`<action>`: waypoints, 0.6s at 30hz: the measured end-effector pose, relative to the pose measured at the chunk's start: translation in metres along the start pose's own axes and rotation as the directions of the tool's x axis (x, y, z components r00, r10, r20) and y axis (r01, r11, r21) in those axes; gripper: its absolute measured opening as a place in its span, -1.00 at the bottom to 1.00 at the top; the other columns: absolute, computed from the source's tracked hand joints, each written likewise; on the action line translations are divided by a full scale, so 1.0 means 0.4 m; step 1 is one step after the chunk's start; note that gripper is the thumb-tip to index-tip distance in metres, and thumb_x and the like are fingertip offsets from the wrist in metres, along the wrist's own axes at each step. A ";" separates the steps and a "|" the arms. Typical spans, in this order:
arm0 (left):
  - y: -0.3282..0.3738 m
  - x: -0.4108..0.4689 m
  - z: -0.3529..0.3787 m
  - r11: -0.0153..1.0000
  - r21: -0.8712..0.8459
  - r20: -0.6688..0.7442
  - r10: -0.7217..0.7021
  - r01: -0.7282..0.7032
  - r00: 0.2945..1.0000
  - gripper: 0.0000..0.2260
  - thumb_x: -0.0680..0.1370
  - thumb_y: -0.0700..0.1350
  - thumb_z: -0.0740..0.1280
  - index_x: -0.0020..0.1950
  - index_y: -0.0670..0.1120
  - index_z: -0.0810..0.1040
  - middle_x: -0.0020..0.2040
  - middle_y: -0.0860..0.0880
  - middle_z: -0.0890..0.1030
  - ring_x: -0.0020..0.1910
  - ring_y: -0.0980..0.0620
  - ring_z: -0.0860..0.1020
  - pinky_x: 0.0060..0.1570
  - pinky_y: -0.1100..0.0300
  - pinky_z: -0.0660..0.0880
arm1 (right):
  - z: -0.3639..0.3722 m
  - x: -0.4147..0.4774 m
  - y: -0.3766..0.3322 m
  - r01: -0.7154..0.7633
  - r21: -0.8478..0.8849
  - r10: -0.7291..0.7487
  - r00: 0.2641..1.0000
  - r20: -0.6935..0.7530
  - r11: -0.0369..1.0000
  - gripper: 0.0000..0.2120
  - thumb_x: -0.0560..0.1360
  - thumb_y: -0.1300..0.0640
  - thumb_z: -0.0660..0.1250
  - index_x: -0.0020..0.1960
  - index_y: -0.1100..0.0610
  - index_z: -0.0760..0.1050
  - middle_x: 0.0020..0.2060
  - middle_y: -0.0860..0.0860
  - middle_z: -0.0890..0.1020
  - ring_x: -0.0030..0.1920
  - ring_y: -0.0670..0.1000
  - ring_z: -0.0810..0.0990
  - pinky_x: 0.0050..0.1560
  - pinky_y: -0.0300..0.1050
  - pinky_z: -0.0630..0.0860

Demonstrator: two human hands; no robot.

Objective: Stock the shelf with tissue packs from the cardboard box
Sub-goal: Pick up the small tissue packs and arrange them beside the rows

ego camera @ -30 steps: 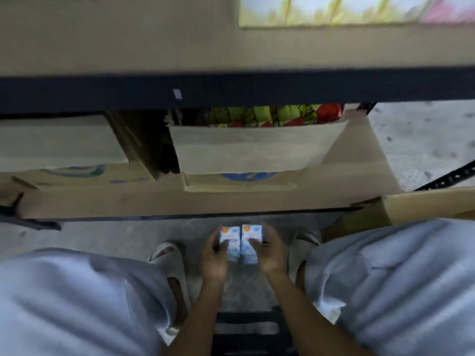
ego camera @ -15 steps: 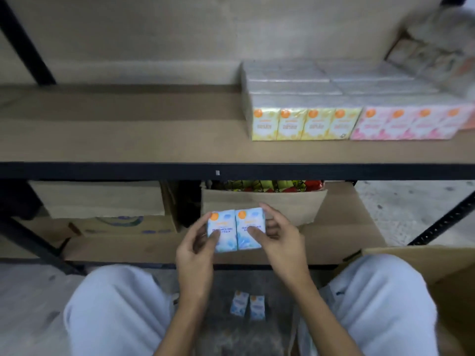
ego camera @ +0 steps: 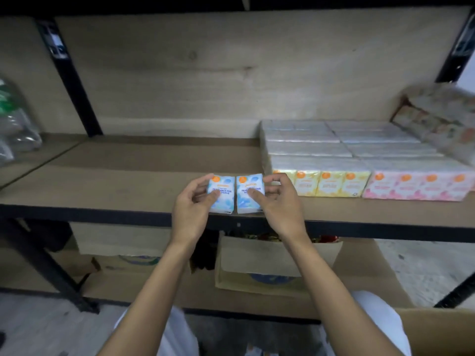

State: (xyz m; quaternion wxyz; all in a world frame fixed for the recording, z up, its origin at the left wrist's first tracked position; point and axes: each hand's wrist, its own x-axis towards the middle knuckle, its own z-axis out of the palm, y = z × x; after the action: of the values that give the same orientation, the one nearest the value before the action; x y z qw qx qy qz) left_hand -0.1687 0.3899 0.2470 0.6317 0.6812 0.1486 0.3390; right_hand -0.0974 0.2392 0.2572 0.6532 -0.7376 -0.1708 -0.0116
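Note:
Two blue tissue packs (ego camera: 236,194) stand side by side at the front edge of the wooden shelf (ego camera: 128,186), just left of the stocked rows. My left hand (ego camera: 191,209) grips the left pack, thumb on its face. My right hand (ego camera: 279,201) grips the right pack the same way. Rows of yellow tissue packs (ego camera: 331,185) and pink tissue packs (ego camera: 416,187) fill the shelf's right part. A corner of the cardboard box (ego camera: 437,330) shows at the bottom right, its inside hidden.
Wrapped multipacks (ego camera: 442,116) lie at the shelf's far right and clear plastic bottles (ego camera: 15,129) at the far left. Black uprights (ego camera: 72,80) frame the bay. Below, an open carton of snacks (ego camera: 280,263) and other cartons sit on the lower shelf.
Both hands have lifted the two blue packs from floor level up to the shelf's front edge. My view has risen from the floor to the shelf.

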 end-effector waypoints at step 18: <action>-0.066 0.107 -0.058 0.899 0.438 0.167 -0.099 0.016 0.981 -0.61 0.42 0.05 0.46 0.24 0.08 0.58 0.10 0.16 0.63 0.08 0.19 0.60 0.20 0.17 0.48 | 0.042 0.039 0.037 0.191 -0.462 -0.086 0.967 0.238 0.866 -0.54 0.38 0.11 0.46 0.27 0.03 0.50 0.22 -0.06 0.53 0.18 -0.09 0.49 0.17 -0.36 0.38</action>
State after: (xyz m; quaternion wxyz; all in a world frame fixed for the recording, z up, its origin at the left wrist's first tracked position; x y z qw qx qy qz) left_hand -0.1467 0.4386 0.2326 0.4846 0.8286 0.1815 0.2136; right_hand -0.0824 0.2580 0.2444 0.4252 -0.8594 -0.2831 -0.0231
